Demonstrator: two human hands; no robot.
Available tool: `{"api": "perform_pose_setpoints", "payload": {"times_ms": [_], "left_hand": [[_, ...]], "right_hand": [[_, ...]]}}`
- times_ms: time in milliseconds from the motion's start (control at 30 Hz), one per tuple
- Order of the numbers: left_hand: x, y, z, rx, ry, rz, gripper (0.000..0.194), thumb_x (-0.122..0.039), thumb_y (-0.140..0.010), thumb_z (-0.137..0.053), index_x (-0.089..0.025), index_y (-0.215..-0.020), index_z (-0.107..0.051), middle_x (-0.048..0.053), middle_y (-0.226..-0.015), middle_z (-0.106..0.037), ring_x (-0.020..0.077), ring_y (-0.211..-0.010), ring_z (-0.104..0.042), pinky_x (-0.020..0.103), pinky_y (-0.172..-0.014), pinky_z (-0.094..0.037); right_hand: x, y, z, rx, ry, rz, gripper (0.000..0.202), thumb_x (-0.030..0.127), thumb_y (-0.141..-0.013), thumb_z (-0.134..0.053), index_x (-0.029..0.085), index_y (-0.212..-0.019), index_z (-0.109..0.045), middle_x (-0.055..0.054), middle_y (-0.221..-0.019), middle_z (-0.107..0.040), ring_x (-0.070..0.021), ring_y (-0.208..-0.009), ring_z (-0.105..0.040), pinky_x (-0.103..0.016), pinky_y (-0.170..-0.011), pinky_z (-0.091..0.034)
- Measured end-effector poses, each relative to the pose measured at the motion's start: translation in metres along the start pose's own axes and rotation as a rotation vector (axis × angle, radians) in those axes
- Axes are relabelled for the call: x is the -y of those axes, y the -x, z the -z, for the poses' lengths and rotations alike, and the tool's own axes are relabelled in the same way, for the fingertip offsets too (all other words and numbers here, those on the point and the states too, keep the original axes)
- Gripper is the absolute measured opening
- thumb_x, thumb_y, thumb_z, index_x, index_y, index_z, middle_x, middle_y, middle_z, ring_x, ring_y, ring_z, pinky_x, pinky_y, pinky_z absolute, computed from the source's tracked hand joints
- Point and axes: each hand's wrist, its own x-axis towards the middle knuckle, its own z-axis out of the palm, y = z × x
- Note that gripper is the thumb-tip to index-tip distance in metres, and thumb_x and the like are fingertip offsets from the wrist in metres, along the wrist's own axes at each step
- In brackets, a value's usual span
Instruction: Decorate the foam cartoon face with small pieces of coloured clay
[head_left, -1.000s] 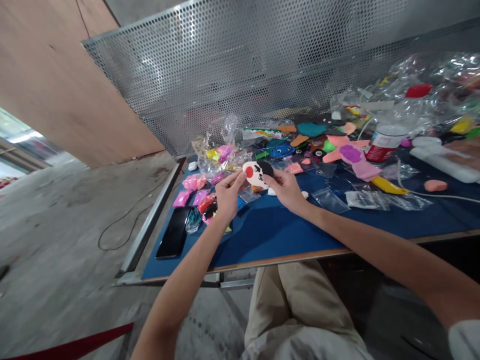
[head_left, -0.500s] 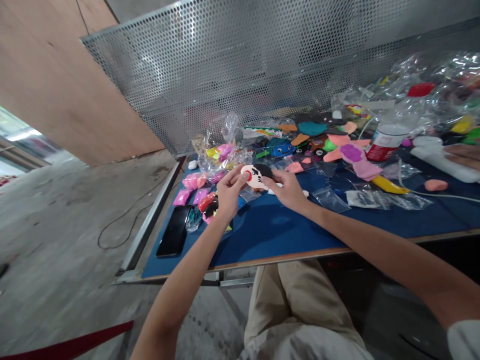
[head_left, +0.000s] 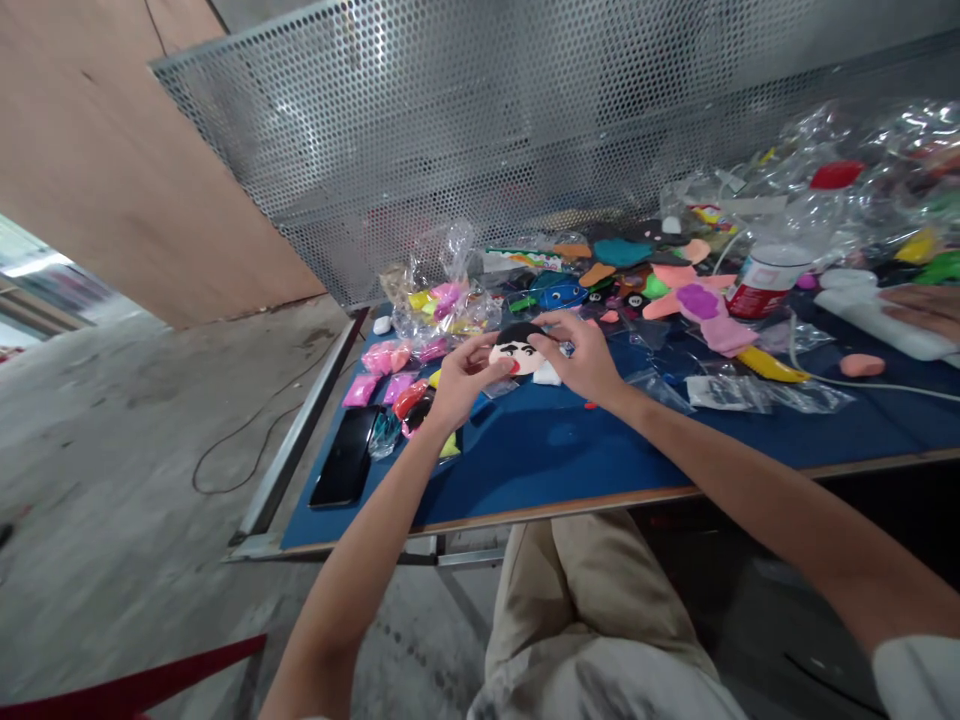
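Observation:
Between my two hands, above the blue tabletop, is a flat clay face with pale skin, black hair on top, black brows and eyes and a red mouth. My left hand pinches its left edge, thumb in front near the mouth. My right hand grips the upper right edge, with its thumb over the black hair. A small white piece shows just below the face by my right fingers. The backs of both hands' fingers are partly hidden behind the face.
A black phone and bagged coloured clay lie at the left. Behind are a blue clay fish and a pink clay figure. A red-labelled bottle stands right. A perforated metal panel rises behind the table.
The clay face has turned from lying sideways to upright, hair now on top and mouth at the bottom. My right fingers have shifted up along its edge.

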Motion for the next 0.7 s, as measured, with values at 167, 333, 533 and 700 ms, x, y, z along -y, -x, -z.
{"api": "perform_pose_setpoints", "payload": {"times_ms": [167,333,533,700], "left_hand": [[0.005,-0.002,0.002,0.1,-0.04,0.093,0.056,-0.056,-0.064,-0.094,-0.018,-0.102,-0.08,0.005,-0.083,-0.078,0.0236,-0.079,-0.079,0.035,-0.075,-0.067],[0.01,-0.007,0.004,0.03,-0.06,0.078,0.048,-0.056,-0.064,-0.093,-0.016,-0.088,-0.079,0.002,-0.076,-0.073,0.0212,-0.071,-0.076,0.036,-0.069,-0.068],[0.002,-0.011,0.016,-0.113,0.168,0.174,0.042,-0.05,-0.071,-0.091,-0.02,-0.093,-0.073,0.009,-0.093,-0.079,0.0269,-0.087,-0.08,0.049,-0.083,-0.069],[-0.009,-0.002,0.029,-0.11,0.14,0.224,0.042,-0.052,-0.071,-0.092,-0.021,-0.093,-0.075,0.01,-0.095,-0.08,0.0255,-0.08,-0.079,0.046,-0.079,-0.07]], "right_hand": [[-0.009,-0.005,0.01,0.157,0.078,0.062,0.031,0.051,-0.095,-0.064,0.023,-0.108,-0.073,-0.007,-0.089,-0.079,-0.0266,-0.085,-0.075,-0.037,-0.076,-0.055],[-0.015,-0.01,0.013,0.291,0.093,0.063,0.035,0.049,-0.097,-0.061,0.022,-0.114,-0.074,-0.006,-0.084,-0.08,-0.0235,-0.075,-0.073,-0.034,-0.069,-0.052],[-0.032,-0.022,0.037,0.262,0.139,0.04,0.038,0.05,-0.097,-0.058,0.02,-0.109,-0.076,-0.005,-0.074,-0.079,-0.0202,-0.063,-0.069,-0.031,-0.061,-0.048],[-0.038,-0.024,0.048,0.315,0.191,0.041,0.038,0.05,-0.098,-0.056,0.021,-0.092,-0.08,-0.005,-0.075,-0.079,-0.0174,-0.06,-0.065,-0.029,-0.059,-0.046]]}}
